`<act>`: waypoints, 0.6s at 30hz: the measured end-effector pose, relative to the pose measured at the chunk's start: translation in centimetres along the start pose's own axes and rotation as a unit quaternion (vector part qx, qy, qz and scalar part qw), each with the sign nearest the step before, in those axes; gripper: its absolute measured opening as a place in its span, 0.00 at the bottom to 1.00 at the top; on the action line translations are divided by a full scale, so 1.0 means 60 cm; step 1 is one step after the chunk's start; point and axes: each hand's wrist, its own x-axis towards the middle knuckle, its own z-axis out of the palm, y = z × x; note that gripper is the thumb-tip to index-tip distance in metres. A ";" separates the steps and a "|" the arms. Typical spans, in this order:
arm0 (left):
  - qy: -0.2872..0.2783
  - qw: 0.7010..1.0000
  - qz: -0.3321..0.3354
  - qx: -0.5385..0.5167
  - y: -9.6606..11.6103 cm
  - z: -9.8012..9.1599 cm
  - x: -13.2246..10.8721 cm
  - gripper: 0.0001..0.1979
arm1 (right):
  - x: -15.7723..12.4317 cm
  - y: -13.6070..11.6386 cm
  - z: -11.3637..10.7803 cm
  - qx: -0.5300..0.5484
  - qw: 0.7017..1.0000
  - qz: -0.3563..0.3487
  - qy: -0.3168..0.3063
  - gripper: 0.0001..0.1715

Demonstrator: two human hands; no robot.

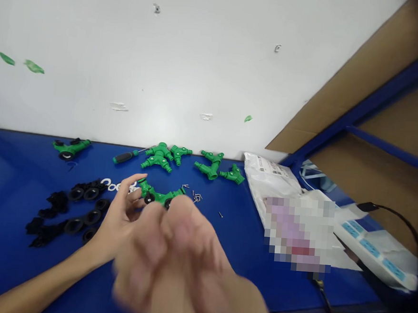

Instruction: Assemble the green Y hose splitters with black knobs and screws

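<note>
**Held part half hidden, lettering unreadable**

On my feed, the left hand [122, 215] is half curled, its fingertips [140, 180] on the near end of a green plastic fitting with black wheels [159, 196]. That fitting sits above the blue desk [9, 195], just beyond my right hand [184, 255]. The right hand is a large blur close to the lens and covers the lower part of the fitting, so I cannot tell how far open it is or whether it has hold of anything.

Farther back, against the white wall [94, 62], lie more green fittings [158, 156] and a screwdriver with a green-and-black handle [125, 156]. Black rubber rings [84, 194] and small black parts [57, 202] sit left of the left hand, and small screws [196, 196] lie just right of the held fitting.

White lettering [117, 185] on the desk is partly hidden by the left hand, and I cannot read it. A white package [270, 177] carries a printed label with a barcode, too small to read. Beside it, a pixelated patch [297, 232] hides whatever lies there.
</note>
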 end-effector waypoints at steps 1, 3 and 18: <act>0.003 1.000 0.009 0.003 0.003 0.000 0.001 0.32 | 0.011 0.003 0.006 0.052 0.999 0.012 -0.001 0.19; 0.010 1.000 0.018 0.021 0.009 0.000 0.002 0.31 | 0.026 0.007 0.011 0.169 0.985 0.035 0.000 0.17; 0.108 0.989 0.068 0.080 0.045 -0.067 0.044 0.36 | 0.020 0.008 -0.019 0.133 0.988 -0.066 -0.041 0.22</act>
